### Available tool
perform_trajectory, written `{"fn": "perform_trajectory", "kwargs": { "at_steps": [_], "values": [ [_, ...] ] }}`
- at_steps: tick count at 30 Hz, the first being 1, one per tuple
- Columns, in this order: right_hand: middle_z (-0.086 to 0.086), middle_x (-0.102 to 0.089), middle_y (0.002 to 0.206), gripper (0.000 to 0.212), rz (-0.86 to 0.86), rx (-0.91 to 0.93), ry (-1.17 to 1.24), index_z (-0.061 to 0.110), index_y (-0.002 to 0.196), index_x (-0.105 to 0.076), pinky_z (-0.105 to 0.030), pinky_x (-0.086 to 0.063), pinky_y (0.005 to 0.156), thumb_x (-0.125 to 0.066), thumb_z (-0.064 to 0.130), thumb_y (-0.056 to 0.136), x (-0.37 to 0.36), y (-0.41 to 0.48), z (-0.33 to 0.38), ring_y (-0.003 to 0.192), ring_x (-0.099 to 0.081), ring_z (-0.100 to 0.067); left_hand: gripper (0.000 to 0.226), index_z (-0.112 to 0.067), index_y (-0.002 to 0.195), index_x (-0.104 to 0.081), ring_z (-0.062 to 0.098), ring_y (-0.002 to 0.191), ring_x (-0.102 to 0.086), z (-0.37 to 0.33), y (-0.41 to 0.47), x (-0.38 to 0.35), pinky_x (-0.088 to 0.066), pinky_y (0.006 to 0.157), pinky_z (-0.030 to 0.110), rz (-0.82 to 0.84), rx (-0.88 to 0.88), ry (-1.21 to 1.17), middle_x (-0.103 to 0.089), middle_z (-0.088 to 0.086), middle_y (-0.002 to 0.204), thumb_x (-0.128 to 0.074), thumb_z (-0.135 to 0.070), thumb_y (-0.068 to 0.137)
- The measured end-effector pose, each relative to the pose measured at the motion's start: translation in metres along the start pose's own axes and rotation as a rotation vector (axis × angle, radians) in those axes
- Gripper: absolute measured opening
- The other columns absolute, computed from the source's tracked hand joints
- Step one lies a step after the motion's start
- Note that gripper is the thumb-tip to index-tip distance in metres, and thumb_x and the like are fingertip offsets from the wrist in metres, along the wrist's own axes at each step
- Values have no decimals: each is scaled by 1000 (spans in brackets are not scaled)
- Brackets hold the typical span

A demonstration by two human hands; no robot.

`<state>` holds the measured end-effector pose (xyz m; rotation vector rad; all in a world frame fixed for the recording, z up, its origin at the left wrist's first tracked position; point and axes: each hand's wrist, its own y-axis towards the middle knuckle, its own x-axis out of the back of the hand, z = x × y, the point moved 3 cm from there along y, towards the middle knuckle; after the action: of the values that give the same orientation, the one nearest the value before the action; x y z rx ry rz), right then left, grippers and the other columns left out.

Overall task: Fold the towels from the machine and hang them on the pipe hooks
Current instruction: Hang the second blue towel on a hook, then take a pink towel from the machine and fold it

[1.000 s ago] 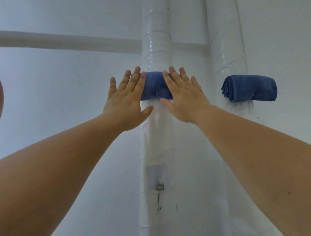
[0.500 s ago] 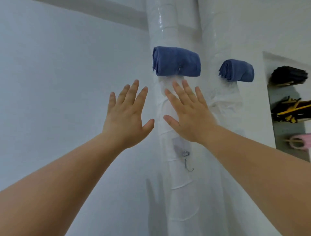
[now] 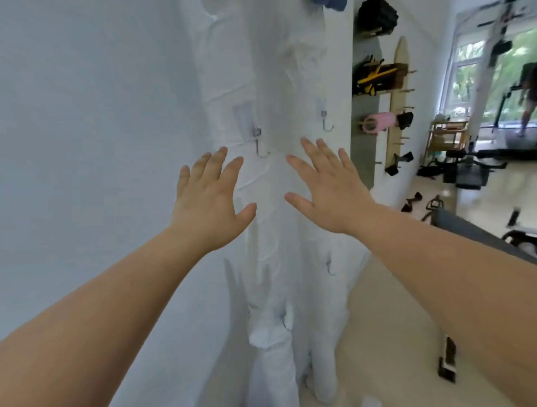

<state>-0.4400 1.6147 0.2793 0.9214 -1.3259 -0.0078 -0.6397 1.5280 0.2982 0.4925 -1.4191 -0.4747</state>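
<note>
Two white-wrapped pipes (image 3: 261,72), metal hooks (image 3: 260,145), gym floor (image 3: 377,334)

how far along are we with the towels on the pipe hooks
Done: a blue towel peeks in at the top edge, apparently hung already. In hand: nothing; left hand and right hand are open and empty. Left: the near hook and far hook hang bare, waiting for towels.
</note>
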Motion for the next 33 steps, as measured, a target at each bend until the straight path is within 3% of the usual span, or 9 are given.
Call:
{"fn": "perform_trajectory", "kwargs": {
  "at_steps": [4,10,13,20,24,28,31,33],
  "values": [
    [-2,9,169,72,161,-97,-16,35,159,-9,-54,-1,125,-28,67,96,-45,-92,-27,156,8,-26,82,-23,157,-28,33,153,-17,-45,-53,-68,-15,124,53,125,-73,-154,-19,7,167,-57,-58,89],
    [-1,14,168,70,441,-315,41,37,158,-9,-55,1,124,-35,63,99,-99,-255,-76,155,12,-28,88,-22,155,-34,36,150,-24,-133,-140,-171,-20,122,52,414,-107,-311,-25,10,165,-45,-65,79],
    [0,14,168,68,562,-446,67,40,157,-10,-53,4,124,-37,62,98,-115,-343,-101,155,14,-26,90,-22,154,-36,35,149,-26,-202,-177,-210,-23,121,51,537,-184,-358,-28,10,164,-42,-68,77],
    [-2,16,168,70,869,-757,73,37,157,-10,-56,1,124,-40,60,98,-104,-576,-157,155,11,-30,81,-25,155,-30,28,150,-26,-404,-290,-254,-22,122,43,832,-444,-469,-28,6,164,-60,-60,88],
    [-4,9,169,69,930,-911,84,37,156,-18,-57,-4,123,-46,57,96,-78,-700,-192,155,6,-31,80,-26,158,-23,23,153,-17,-503,-358,-251,-14,124,38,974,-523,-477,-18,2,168,-56,-58,93],
    [-3,4,169,66,990,-1005,77,36,155,-21,-60,-1,122,-46,52,96,-55,-803,-228,155,7,-31,80,-27,158,-26,25,151,-23,-584,-416,-243,-18,123,36,1110,-530,-527,-23,3,166,-58,-57,91],
    [-3,-2,169,58,963,-1088,84,40,151,-31,-62,0,120,-42,55,97,-42,-855,-252,155,3,-34,87,-23,155,-34,28,144,-34,-639,-445,-239,-28,119,39,1186,-555,-537,-35,5,160,-47,-65,80],
    [-6,-3,169,59,949,-1144,93,39,150,-31,-62,1,120,-40,60,96,-37,-879,-262,155,2,-35,80,-22,155,-33,29,141,-38,-667,-459,-241,-33,116,41,1250,-556,-543,-37,5,157,-56,-57,87]
  ]
}}
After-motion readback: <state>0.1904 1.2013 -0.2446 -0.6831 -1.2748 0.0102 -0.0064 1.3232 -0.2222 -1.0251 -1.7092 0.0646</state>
